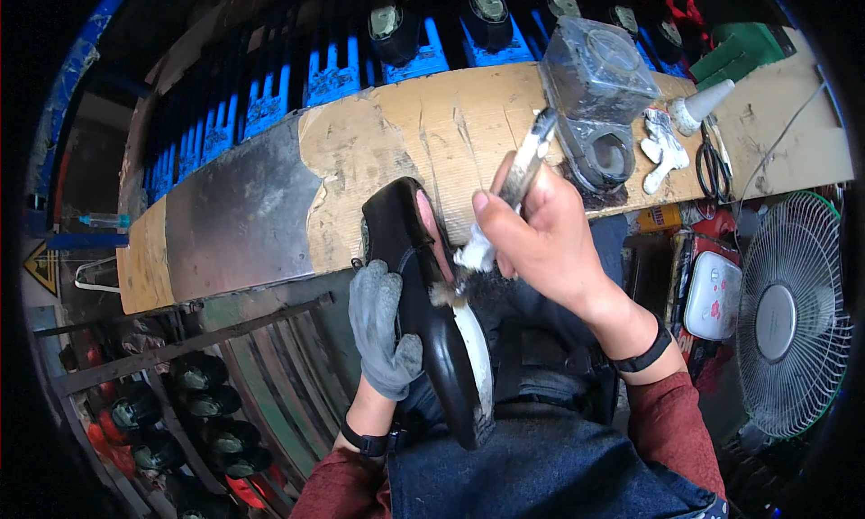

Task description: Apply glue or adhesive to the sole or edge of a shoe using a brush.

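My left hand [380, 325], in a grey glove, grips a black shoe [423, 312] from its left side. The shoe is tilted on its side at the bench's near edge, its underside turned to the right. A white strip [475, 352] runs along the lower part of that underside, and a pink patch shows higher up. Between the bare fingers of my right hand [550, 235] is a brush [532, 154], its handle pointing up and away. White material is wrapped around its lower part. Its dark bristles touch the shoe's underside, near the middle.
Brown cardboard and a dark metal sheet [239, 214] cover the bench. A grimy clear box [599, 68] stands over a round-mouthed pot [608, 157]; scissors [712, 166] lie to their right. A fan [782, 316] is at right. Shoes sit on blue racks behind and shelves lower left.
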`<state>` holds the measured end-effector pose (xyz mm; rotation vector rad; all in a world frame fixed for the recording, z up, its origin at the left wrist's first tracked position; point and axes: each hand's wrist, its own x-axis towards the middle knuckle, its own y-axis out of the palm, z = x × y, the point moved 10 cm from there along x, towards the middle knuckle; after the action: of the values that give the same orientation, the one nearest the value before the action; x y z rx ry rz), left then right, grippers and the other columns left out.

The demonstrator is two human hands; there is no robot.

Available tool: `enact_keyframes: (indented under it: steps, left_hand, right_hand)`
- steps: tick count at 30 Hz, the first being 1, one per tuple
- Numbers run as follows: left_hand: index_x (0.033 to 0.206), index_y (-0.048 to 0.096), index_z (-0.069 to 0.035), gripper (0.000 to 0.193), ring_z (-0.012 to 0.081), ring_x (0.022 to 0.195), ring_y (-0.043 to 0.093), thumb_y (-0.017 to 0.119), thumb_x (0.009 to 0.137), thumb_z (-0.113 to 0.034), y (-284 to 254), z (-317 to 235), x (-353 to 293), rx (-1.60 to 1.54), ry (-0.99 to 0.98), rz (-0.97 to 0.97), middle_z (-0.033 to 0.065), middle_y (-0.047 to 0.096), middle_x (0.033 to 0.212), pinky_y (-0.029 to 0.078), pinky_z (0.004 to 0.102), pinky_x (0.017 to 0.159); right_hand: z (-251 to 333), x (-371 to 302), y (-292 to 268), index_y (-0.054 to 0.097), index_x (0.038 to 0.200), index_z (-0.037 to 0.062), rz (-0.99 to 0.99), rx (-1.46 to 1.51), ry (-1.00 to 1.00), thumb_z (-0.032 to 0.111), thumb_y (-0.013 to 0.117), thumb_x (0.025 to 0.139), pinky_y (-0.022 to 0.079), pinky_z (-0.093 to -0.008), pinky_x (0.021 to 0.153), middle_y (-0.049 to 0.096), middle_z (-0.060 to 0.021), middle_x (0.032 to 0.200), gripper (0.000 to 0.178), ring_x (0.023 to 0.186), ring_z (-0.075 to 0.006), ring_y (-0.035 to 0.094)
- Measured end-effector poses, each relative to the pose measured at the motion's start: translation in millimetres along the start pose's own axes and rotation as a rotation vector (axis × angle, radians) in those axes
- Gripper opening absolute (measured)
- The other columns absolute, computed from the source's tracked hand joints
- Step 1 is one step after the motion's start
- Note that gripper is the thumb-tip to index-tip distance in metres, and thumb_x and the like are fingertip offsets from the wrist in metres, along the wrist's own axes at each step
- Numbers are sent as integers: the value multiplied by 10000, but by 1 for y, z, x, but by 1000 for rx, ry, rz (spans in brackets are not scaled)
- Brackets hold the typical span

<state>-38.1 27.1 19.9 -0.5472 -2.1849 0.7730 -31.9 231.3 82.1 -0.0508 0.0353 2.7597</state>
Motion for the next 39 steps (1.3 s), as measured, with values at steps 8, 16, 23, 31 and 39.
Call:
enact_keyframes:
  steps: [8, 16, 23, 31, 39]
  left_hand:
    - [1358, 477, 5, 544, 440, 1291, 437, 377, 985, -377, 0, -5, 4, -35, -10, -27, 253, 462, 1391, 296, 547, 1094]
    - [1362, 479, 1, 587, 429, 1295, 439, 410, 961, -422, 1, -7, 0, -3, 24, -11, 247, 457, 1401, 290, 547, 1095]
    - [1361, 483, 0, 577, 422, 1297, 441, 407, 970, -417, 3, -4, 1, -26, 26, -18, 237, 473, 1396, 284, 539, 1104]
    - [1363, 477, 10, 566, 429, 1283, 445, 383, 987, -403, 5, -1, 4, -12, -32, -19, 244, 473, 1390, 300, 528, 1097]
    - [1377, 467, -6, 636, 426, 1294, 438, 450, 937, -464, 2, -7, 0, -37, 26, -31, 249, 458, 1399, 295, 548, 1084]
  right_hand:
    - [-12, 38, -14, 516, 895, 38, -137, 39, -162, 193, 613, 949, 396, -209, 424, 565, -8, 640, 191, 467, -67, 521]
    - [-28, 44, 3, 535, 880, 39, 8, 2, -54, 165, 588, 934, 388, -212, 424, 565, -4, 633, 146, 472, -56, 510]
    - [9, -13, 5, 486, 817, 46, 73, 39, -33, 123, 580, 934, 340, -190, 398, 544, 1, 629, 169, 433, -34, 460]
    - [9, 4, -5, 496, 854, 55, 51, 123, -140, 153, 574, 957, 375, -197, 435, 551, 5, 644, 163, 490, -34, 494]
    - [-32, 97, -7, 545, 805, -15, -136, -192, -115, 248, 627, 852, 515, -312, 605, 658, -100, 675, 279, 650, -169, 664]
